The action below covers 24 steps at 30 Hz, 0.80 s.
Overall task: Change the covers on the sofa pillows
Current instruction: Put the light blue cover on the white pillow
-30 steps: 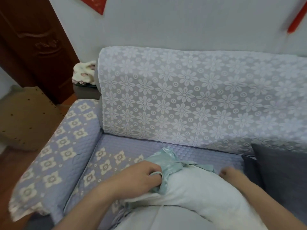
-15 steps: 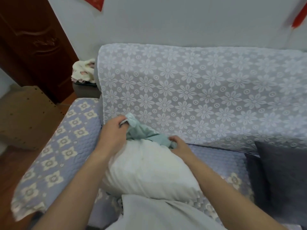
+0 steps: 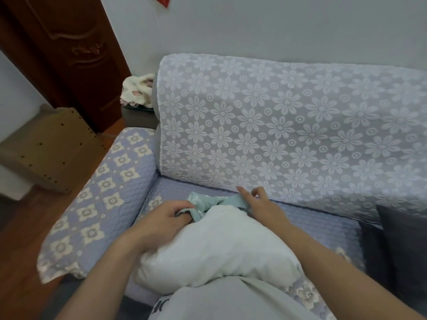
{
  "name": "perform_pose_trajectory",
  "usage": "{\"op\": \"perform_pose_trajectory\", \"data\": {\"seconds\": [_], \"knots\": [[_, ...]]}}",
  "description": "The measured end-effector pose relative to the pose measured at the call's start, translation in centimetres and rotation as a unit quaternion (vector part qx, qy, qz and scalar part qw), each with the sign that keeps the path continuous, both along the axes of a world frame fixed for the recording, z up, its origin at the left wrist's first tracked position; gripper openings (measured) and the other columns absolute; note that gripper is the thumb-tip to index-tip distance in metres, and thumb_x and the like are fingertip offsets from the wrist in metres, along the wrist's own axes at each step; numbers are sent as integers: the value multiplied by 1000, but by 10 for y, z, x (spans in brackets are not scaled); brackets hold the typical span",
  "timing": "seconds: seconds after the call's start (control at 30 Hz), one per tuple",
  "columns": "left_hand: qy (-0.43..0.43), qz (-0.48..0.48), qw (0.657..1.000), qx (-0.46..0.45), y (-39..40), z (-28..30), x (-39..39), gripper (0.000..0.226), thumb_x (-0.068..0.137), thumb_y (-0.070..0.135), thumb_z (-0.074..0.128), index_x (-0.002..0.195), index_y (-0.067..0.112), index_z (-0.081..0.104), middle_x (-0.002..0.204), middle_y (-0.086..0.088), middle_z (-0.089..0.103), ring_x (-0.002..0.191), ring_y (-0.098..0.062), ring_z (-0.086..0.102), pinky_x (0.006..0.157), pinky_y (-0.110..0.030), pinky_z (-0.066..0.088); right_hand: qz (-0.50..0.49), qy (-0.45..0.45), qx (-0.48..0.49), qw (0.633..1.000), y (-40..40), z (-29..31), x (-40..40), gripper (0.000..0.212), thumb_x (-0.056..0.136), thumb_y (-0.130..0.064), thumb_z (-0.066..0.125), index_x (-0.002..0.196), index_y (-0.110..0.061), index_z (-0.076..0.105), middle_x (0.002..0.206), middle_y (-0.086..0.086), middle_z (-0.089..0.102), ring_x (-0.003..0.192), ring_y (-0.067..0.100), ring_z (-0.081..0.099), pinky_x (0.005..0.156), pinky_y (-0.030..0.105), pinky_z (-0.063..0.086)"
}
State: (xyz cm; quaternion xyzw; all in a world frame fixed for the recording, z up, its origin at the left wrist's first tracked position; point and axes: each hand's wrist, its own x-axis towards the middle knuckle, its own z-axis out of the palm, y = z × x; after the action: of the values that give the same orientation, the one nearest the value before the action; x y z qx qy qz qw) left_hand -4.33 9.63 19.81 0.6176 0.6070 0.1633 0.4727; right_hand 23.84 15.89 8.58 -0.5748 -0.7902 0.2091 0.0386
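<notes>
Left grip: left hand curled tight round the hem of the pale green pillow cover.
Right grip: right hand pinching the cover's far edge, forefinger straight.
Cover: bunched at the far end of the white pillow insert.
Insert: on the sofa seat, below the lace-draped backrest.
Beside insert: dark grey cushion, on the right.

The pillow is plain white, its cover pale teal, the backrest lilac with white daisies, the armrest lavender with cream flowers, the cushion dark grey.
</notes>
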Motion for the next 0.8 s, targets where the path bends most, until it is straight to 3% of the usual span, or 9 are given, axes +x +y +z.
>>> {"op": "perform_pose_trajectory", "data": {"seconds": [0.13, 0.23, 0.3, 0.37, 0.4, 0.5, 0.6, 0.73, 0.8], "knots": [[-135, 81, 987, -14, -8, 6, -1, 24, 102, 6, 53, 96, 13, 76, 97, -4, 75, 87, -8, 65, 80, -21, 48, 79, -83, 63, 991, 16, 0, -11, 48, 95, -28, 59, 142, -29, 49, 159, 4, 21, 106, 30, 60, 70, 34, 47], [-151, 140, 979, 6, -13, 2, -4, 23, 103, 10, 53, 98, 13, 76, 99, -1, 77, 91, -12, 68, 85, -26, 51, -86, 26, 127, 988, 8, 24, -4, 18, 91, -20, 59, 106, -17, 68, 123, 3, 62, 97, 30, 63, 75, 35, 51], [-54, 173, 980, 76, -16, -6, -9, 21, 102, 10, 55, 96, 16, 74, 95, 2, 75, 89, -12, 67, 83, -29, 51, -309, 210, 265, 889, -8, 59, 14, 26, 84, 1, 49, 82, -17, 67, 78, 1, 62, 71, 24, 59, 69, 22, 48], [107, 199, 967, 120, -19, -14, -19, 19, 97, 7, 57, 92, 19, 71, 89, 4, 71, 83, -16, 64, 77, -35, 52, -433, 359, 279, 779, -35, 88, 34, 30, 93, 8, 43, 85, -14, 62, 72, -3, 52, 66, 12, 46, 60, 4, 37], [175, 205, 956, 112, -23, -20, -25, 19, 94, 6, 57, 88, 20, 68, 85, 4, 69, 81, -18, 62, 73, -37, 52, -468, 389, 236, 758, -53, 95, 39, 26, 99, 4, 41, 87, -11, 59, 73, -3, 50, 67, 9, 41, 57, 4, 36], [318, 186, 928, 52, -32, -25, -40, 16, 93, 14, 53, 82, 25, 57, 79, 4, 61, 73, -23, 58, 65, -37, 50, -478, 405, 111, 771, -100, 85, 36, 31, 104, -3, 41, 77, -8, 54, 72, -1, 52, 66, 13, 42, 51, 8, 35], [378, 184, 904, 78, -39, -16, -46, 12, 98, 21, 47, 92, 28, 56, 86, 2, 62, 73, -23, 53, 64, -36, 44, -368, 406, 43, 835, -127, 80, 17, 30, 102, -12, 48, 73, -9, 57, 69, -3, 58, 63, 6, 49, 54, 11, 36], [107, 342, 914, 191, -24, 7, -14, 19, 104, 13, 45, 100, 26, 58, 89, 10, 61, 81, -12, 57, 66, -32, 45, -289, 351, 76, 887, -97, 67, 7, 21, 91, -23, 40, 74, -22, 51, 70, -11, 59, 65, 1, 52, 63, 21, 39], [27, 336, 928, 160, 1, 16, 12, 20, 107, 19, 42, 97, 22, 59, 91, 9, 61, 85, -10, 58, 66, -19, 42, -333, 350, 97, 871, -59, 65, 3, 26, 98, -24, 40, 74, -18, 45, 67, -5, 53, 65, 13, 50, 60, 34, 36]]}}
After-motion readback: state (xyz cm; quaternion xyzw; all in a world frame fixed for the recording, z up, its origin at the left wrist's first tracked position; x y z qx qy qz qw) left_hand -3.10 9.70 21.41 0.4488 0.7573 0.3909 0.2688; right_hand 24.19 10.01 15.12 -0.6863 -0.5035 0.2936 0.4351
